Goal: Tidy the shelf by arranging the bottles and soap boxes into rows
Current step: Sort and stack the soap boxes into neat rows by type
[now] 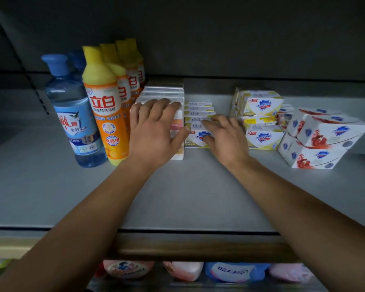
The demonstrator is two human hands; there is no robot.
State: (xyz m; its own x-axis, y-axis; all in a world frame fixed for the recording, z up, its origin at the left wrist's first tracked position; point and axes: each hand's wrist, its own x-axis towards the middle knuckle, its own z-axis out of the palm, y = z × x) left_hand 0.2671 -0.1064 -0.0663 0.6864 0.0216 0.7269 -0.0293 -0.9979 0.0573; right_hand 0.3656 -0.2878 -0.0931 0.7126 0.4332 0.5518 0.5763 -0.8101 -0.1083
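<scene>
Soap boxes in white card with a blue shield mark and yellow trim (198,123) stood in a short row running front to back at the middle of the grey shelf (177,197). Just left of them stood a taller row of white boxes with pink print (164,95), also running towards the back. Beside that, a file of orange bottles with yellow caps (105,106) receded to the rear wall, and clear blue bottles with blue caps (72,110) stood at the far left. To the right, more yellow-trimmed shield boxes (261,121) were stacked loosely, and white boxes with red pomegranate print (325,140) lay piled askew, some tilted.

Left hand (156,127) lay spread wide, fingers straight, over the front and top of the pink-printed row, its thumb reaching towards the front yellow-trimmed box. Right hand (226,133) rested with relaxed, slightly bent fingers on the top and right side of the middle row. Both hands touched the boxes; neither gripped anything.
</scene>
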